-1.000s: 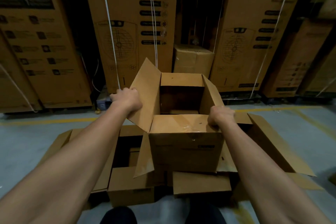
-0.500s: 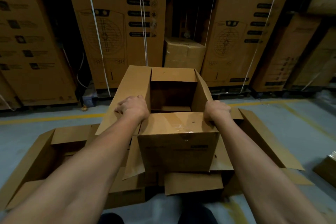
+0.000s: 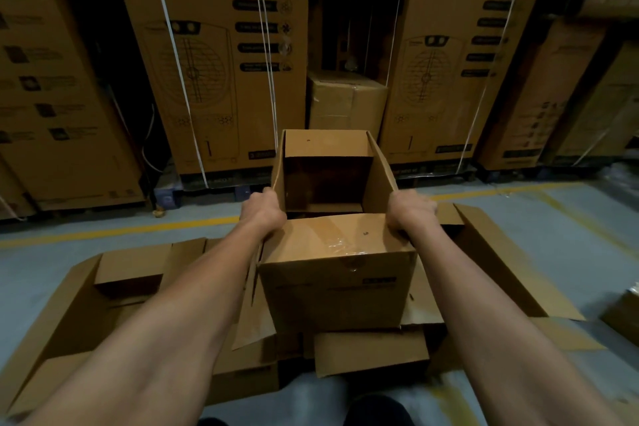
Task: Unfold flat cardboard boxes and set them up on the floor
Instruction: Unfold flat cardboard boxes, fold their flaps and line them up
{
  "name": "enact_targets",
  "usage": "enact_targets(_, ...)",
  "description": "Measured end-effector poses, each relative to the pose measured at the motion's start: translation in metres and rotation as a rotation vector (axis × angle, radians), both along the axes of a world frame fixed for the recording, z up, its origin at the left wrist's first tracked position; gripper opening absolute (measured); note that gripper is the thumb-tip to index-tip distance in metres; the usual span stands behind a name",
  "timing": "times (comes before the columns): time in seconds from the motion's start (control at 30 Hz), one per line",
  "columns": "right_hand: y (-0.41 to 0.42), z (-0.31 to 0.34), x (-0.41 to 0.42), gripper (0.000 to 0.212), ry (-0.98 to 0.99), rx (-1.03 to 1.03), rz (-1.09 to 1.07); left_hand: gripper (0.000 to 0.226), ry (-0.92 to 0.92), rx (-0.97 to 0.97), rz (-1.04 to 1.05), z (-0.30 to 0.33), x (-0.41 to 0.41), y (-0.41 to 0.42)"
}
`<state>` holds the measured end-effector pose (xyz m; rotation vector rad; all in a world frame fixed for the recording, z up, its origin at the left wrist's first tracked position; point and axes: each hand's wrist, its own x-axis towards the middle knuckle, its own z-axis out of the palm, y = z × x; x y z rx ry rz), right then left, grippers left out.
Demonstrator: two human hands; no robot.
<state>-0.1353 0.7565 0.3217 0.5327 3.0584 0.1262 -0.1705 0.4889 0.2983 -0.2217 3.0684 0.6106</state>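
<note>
An opened brown cardboard box (image 3: 337,273) is held up in front of me, its mouth facing away and upward, with clear tape on the near flap. My left hand (image 3: 262,209) grips the box's left side flap at the near corner. My right hand (image 3: 409,211) grips the right side flap at the opposite corner. Below it, other set-up boxes stand open on the grey floor: one at the left (image 3: 114,287), one at the right (image 3: 498,263), and a smaller one underneath (image 3: 370,351).
Tall strapped appliance cartons (image 3: 214,55) on pallets line the back, with a small sealed carton (image 3: 345,100) in the gap. A yellow floor line (image 3: 114,230) runs in front of them. Another carton's corner (image 3: 622,315) shows at right. My shoes (image 3: 377,411) are at the bottom.
The left side flap, which leaned outward to the left, now stands folded upright against the box. My left hand moved inward to the box's corner; the view shifted closer.
</note>
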Motion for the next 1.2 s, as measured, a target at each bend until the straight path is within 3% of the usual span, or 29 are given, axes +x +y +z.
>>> enact_targets(0.17,0.002,0.003,0.002,0.033,-0.013,0.002,0.019,0.049,0.01,0.056,0.009,-0.002,0.001,0.002)
enact_targets(0.33,0.007,0.001,0.009,0.027,-0.007,-0.008,0.008,0.072,0.063,-0.17,-0.098,-0.004,0.005,0.0)
enact_targets(0.43,0.013,0.003,0.012,0.02,-0.013,-0.107,-0.015,0.062,-0.001,-0.239,-0.295,0.002,0.005,0.002)
enact_targets(0.53,0.02,0.01,0.013,0.022,-0.03,-0.307,-0.061,0.064,-0.129,-0.179,-0.324,0.008,0.008,0.01)
enact_targets(0.73,0.028,0.031,0.021,0.046,-0.169,-0.761,-0.121,0.054,-0.044,0.037,-0.258,0.035,0.016,0.009)
enact_targets(0.8,0.034,0.034,0.02,0.062,-0.202,-0.894,-0.18,0.046,-0.01,0.19,-0.243,0.049,0.024,0.006)
enact_targets(0.9,0.042,0.043,0.021,0.069,-0.2,-1.014,-0.242,0.039,-0.036,0.5,-0.255,0.076,0.039,-0.001)
enact_targets(1.0,0.048,0.05,0.025,0.071,-0.228,-1.067,-0.239,0.037,-0.282,0.732,-0.316,0.1,0.055,-0.019)
enact_targets(1.13,0.053,0.055,0.026,0.058,-0.304,-1.128,-0.166,0.048,-0.704,1.153,-0.471,0.096,0.057,-0.053)
enact_targets(1.2,0.051,0.057,0.027,0.054,-0.353,-1.111,-0.159,0.054,-0.857,1.198,-0.619,0.09,0.058,-0.057)
